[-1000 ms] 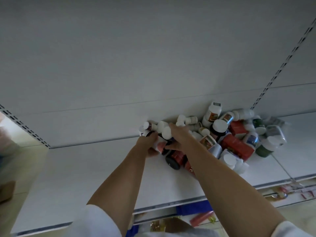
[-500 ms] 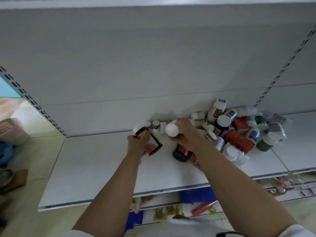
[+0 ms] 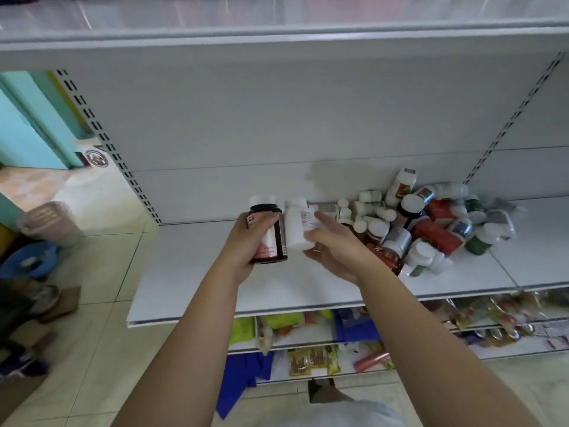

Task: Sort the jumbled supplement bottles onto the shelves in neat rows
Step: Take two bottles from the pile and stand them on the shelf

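- Left hand (image 3: 246, 241) grips a dark bottle (image 3: 271, 238) above the white shelf (image 3: 184, 272).
- Right hand (image 3: 335, 248) holds a white bottle (image 3: 297, 226) beside it.
- Jumbled bottles (image 3: 431, 226) lie heaped on the shelf's right.

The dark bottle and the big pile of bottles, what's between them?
In the head view, a white bottle held by the right hand sits between the dark bottle and the pile.

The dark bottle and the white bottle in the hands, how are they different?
The dark bottle is dark with a pink label; the white bottle is white with small print. The dark bottle looks wider than the white bottle. The left hand holds the dark bottle, the right hand the white bottle. Both are roughly upright, side by side above the shelf.
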`<state>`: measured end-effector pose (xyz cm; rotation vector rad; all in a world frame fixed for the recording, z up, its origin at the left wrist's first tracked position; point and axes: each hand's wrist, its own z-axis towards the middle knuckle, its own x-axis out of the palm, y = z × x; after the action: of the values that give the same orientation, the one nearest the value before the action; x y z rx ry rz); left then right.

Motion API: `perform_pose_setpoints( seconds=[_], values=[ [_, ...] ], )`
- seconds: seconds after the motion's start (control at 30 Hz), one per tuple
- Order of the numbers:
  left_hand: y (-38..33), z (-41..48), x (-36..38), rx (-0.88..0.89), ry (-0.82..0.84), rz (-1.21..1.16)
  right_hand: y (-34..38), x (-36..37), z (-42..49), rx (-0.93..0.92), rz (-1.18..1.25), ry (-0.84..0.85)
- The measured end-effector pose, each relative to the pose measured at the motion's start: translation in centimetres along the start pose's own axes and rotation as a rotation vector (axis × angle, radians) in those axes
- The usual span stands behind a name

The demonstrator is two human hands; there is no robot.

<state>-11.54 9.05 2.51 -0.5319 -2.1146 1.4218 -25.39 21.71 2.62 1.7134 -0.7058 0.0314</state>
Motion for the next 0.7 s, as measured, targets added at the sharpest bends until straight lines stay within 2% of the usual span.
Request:
perform_pose_setpoints(
  seconds=[0.13, 0.27, 0.43, 0.57, 0.63, 0.7],
  values=[
    [-2.2, -3.3, -0.1, 0.111, 0.021, 0.061, 1.7, 2.1, -2.9, -0.004, 0.044, 0.146],
    [-5.4, -6.8, 0.4, 0.169, -0.012, 0.027, 4.0, 3.3, -5.3, -0.082, -0.057, 0.166],
    [-9.0, -11.3, 1.7, 0.366, 0.004, 0.009, 8.1, 5.3, -9.3, -0.219, -0.146, 0.187],
    [-12.5, -15.1, 2.6, 0.492, -0.054, 0.017, 11.4, 5.9, -12.6, -0.363, -0.324, 0.176],
    [-14.0, -16.4, 3.2, 0.542, -0.074, 0.028, 12.9, 6.4, -13.8, -0.401, -0.255, 0.175],
    [-15.4, -17.3, 4.0, 0.583, -0.093, 0.033, 14.5, 7.1, -14.5, -0.385, -0.076, 0.166]
  ],
)
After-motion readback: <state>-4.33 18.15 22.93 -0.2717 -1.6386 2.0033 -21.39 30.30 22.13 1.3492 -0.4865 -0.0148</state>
